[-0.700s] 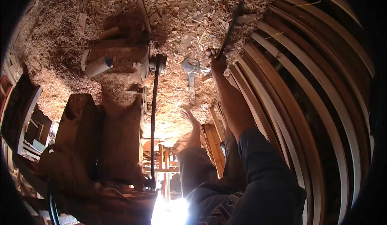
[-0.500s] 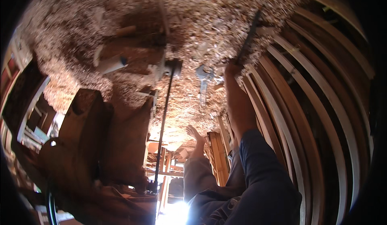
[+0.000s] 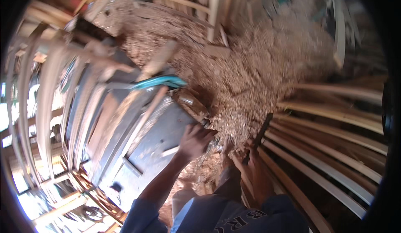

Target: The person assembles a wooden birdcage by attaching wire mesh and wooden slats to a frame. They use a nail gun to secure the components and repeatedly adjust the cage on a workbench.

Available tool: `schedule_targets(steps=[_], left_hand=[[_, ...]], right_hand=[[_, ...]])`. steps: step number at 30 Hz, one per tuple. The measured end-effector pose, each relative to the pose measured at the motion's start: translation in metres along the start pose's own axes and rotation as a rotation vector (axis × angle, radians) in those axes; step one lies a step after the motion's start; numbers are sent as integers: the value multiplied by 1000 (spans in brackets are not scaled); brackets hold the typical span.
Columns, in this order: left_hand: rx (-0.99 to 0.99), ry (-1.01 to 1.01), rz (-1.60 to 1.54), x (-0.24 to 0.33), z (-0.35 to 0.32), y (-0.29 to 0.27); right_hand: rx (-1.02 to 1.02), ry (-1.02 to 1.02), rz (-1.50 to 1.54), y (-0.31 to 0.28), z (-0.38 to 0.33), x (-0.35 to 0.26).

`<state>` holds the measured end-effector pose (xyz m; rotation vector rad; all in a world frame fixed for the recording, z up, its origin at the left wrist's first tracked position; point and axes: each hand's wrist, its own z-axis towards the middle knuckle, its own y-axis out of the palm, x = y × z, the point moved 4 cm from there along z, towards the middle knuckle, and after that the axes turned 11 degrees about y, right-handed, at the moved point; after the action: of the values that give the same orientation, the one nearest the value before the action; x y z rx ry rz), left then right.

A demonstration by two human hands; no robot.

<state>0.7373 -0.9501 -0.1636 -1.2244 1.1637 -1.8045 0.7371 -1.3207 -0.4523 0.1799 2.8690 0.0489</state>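
My right hand [image 3: 253, 162] is low by the stacked boards, shut on a dark flat bar [image 3: 264, 128] that sticks out beyond the fingers. My left hand [image 3: 195, 142] is at the near right corner of a grey flat-topped worktable [image 3: 167, 126]. Its fingers look bent, but blur hides whether they grip anything. A brown, dusty block-like part [image 3: 190, 101] sits at the table's edge just beyond that hand. My foot [image 3: 227, 145] shows between the two hands, on the shavings.
Long wooden strips [image 3: 146, 112] and a curved turquoise piece [image 3: 161, 81] lie on the table. Boards [image 3: 334, 149] are stacked along the right. Wood shavings [image 3: 267, 74] cover the floor ahead. Upright planks [image 3: 215, 11] stand at the far side, and slats [image 3: 50, 107] at the left.
The view has swung round and tilted toward the table. My left hand has come into view at the table's corner. My right hand still holds the dark bar, now closer to my body.
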Motion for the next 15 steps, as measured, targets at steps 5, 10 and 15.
schedule_targets(steps=[5,10,15], left_hand=[[284,97,-221,89,-56,-104],[500,-142,-481,186,-301,-163],[502,-1173,-280,224,-624,-129]], right_hand=[[304,-598,-259,6,-174,-63],[290,-1412,-488,93,-354,-15],[-14,-1690,-1405,251,-439,135]])
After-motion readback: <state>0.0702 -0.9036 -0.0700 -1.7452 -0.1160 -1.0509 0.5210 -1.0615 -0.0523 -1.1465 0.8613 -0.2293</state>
